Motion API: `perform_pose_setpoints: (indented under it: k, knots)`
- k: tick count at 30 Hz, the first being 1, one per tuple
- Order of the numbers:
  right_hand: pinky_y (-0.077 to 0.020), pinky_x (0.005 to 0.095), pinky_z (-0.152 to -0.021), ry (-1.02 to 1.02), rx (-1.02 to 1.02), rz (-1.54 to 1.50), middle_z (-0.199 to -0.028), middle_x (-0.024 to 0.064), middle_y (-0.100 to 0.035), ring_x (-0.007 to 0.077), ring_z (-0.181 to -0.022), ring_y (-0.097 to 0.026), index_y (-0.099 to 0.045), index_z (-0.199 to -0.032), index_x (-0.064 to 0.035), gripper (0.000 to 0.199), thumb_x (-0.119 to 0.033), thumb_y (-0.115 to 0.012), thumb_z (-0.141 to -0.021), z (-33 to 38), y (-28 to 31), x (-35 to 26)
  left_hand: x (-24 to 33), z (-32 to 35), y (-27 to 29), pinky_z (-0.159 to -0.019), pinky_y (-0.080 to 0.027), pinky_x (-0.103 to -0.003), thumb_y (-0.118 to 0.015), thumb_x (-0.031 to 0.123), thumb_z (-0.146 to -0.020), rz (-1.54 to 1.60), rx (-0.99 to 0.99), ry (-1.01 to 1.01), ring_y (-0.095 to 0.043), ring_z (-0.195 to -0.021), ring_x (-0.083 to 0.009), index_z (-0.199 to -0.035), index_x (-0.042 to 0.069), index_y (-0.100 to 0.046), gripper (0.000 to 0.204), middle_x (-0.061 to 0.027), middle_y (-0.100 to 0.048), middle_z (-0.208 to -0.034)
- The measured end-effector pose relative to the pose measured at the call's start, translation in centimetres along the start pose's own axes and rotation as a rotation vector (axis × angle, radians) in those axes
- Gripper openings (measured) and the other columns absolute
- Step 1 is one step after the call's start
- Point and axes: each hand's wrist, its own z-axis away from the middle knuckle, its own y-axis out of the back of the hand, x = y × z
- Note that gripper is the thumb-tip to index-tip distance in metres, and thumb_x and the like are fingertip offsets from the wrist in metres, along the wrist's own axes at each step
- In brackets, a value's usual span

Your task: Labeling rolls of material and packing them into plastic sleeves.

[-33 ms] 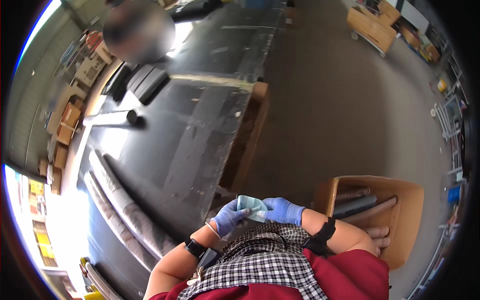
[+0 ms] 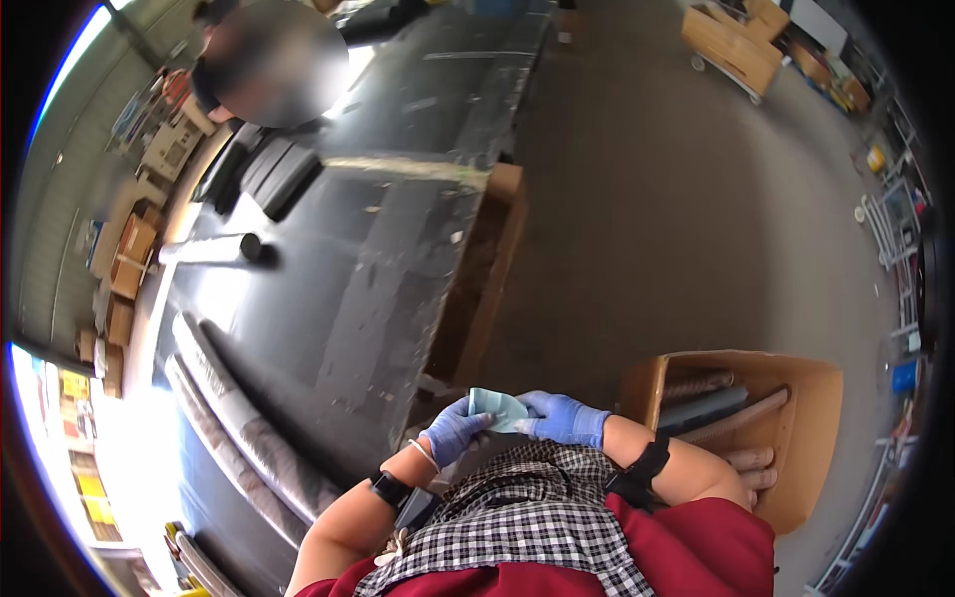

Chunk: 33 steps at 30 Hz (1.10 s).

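Both hands meet in front of my checked apron, holding between them a light-blue pleated piece that looks like a disposable face mask [image 2: 499, 409]. My left hand [image 2: 456, 431], in a blue-violet glove, pinches its left side. On its right edge, the fingers of my right hand [image 2: 567, 419] are closed, gloved the same way. Part of the mask is hidden behind the fingers. The hands are beside the right edge of a long dark table [image 2: 363, 318], apart from its top.
Wrapped rolls [image 2: 249, 428] lie on the table at left. Beyond them are a silver tube [image 2: 211, 249] and black padded pieces [image 2: 282, 177], near a blurred person. An open cardboard box [image 2: 811, 438] with rolls stands at my right. A cart [image 2: 731, 52] is at far right.
The light-blue mask is less crumpled and spread a little flatter between my hands. My hands have barely moved, while the table and background have shifted slightly left in view.
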Motion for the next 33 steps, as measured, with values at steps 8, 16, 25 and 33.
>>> perform_pose_setpoints:
  k: [8,16,25,33]
  knots:
    - [-0.0537,0.0275,-0.076,-0.318,0.358,-0.364,-0.104,0.0075,-0.069,0.0131,-0.085,-0.063,-0.057,-0.13,-0.0024,0.041,-0.023,-0.063,-0.096,3.3,25.7,7.6,-6.5,-27.6,15.5,-0.075,-0.057,-0.027,-0.064,0.027,-0.096,-0.145,0.572,-0.275,-0.066,-0.085,-0.0209,-0.122,0.006,-0.058,0.034,-0.0071,-0.069,-0.1]
    - [-0.0562,0.026,-0.072,-0.359,0.765,-0.796,-0.098,0.0072,-0.07,0.0137,-0.078,-0.067,-0.062,-0.123,-0.0071,0.027,-0.018,-0.061,-0.098,1.3,44.4,12.4,9.0,-40.0,12.1,-0.099,-0.046,-0.043,-0.049,0.024,-0.101,-0.263,-0.028,-0.211,-0.057,-0.116,-0.0281,-0.128,0.01,-0.055,0.032,-0.0123,-0.063,-0.123]
    - [-0.0537,0.0261,-0.062,-0.387,1.163,-1.329,-0.089,0.0067,-0.07,0.0164,-0.071,-0.066,-0.063,-0.119,-0.0081,0.028,-0.026,-0.06,-0.098,-4.4,64.6,16.5,46.0,-63.1,-2.4,-0.087,-0.056,-0.04,-0.065,0.019,-0.095,0.153,0.228,0.209,-0.068,-0.098,-0.0256,-0.119,0.009,-0.061,0.027,-0.0083,-0.069,-0.105]
    - [-0.0524,0.0249,-0.061,-0.45,1.2,-1.403,-0.088,0.0048,-0.069,0.0166,-0.072,-0.066,-0.064,-0.115,-0.0107,0.023,-0.026,-0.06,-0.097,-13.0,89.5,17.6,63.6,-83.6,-3.1,-0.088,-0.056,-0.039,-0.063,0.021,-0.098,-0.043,0.209,0.258,-0.067,-0.097,-0.0218,-0.127,0.011,-0.058,0.031,-0.0075,-0.067,-0.111]
